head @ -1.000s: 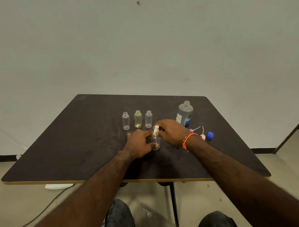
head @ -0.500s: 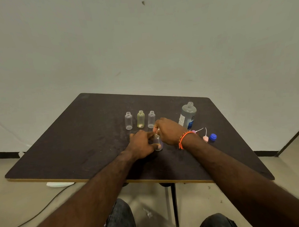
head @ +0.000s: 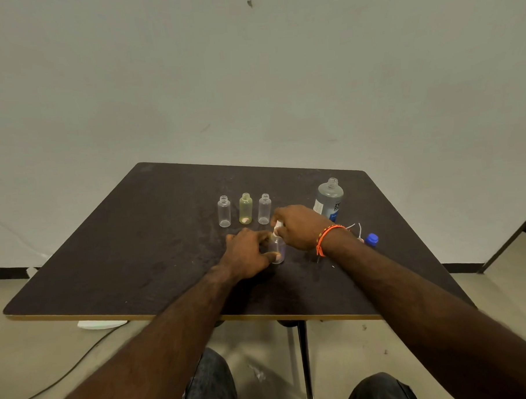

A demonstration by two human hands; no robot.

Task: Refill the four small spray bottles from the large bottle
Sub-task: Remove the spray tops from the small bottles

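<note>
Hands meet at the small spray bottle [head: 278,250]: left [head: 248,254] grips its body, right [head: 299,226] pinches its white top.

Person, head-camera view. Two bare forearms without sleeves, entering from the lower corners of the frame. Right wrist: thin orange cord bracelet [head: 326,237], knotted, with small dark and pale beads and a loose end hanging. Legs at bottom centre: dark grey-blue denim trousers [head: 209,385], both knees partly visible.
</note>
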